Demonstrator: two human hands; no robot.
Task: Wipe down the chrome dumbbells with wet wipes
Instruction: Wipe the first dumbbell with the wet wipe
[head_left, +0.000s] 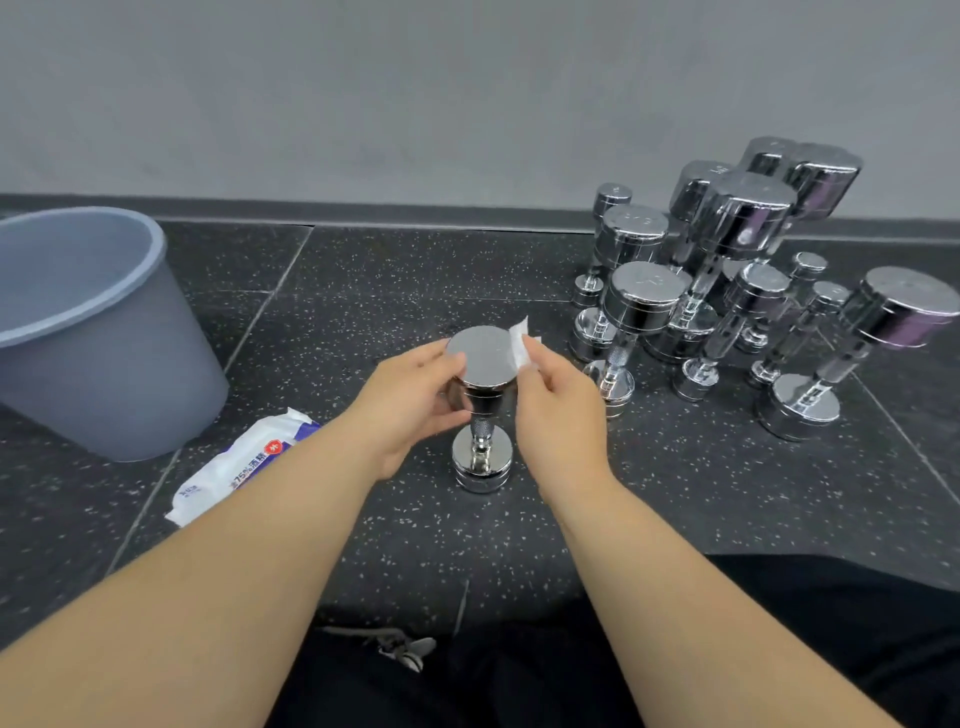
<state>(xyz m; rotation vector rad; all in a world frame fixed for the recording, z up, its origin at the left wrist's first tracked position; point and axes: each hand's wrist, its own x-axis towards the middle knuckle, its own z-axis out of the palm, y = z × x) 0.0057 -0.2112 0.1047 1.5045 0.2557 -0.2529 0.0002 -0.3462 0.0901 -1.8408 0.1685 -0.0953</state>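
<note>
Plain grey wall (363, 78) at back. Dark skirting strip (363, 210) along base. Black speckled floor (363, 270) tiles, thin seams. Grey plastic bin (104, 364) at left edge. Soft, even light.

Left hand (415, 400) and right hand (561, 410): bare. Left forearm (234, 545) and right forearm (675, 571): bare along their whole visible length. Lower body: plain black trousers (545, 691) across the bottom of the view, rising at the lower right. At the waist, a pale grey cord-like item (400, 647); its kind cannot be told.
</note>
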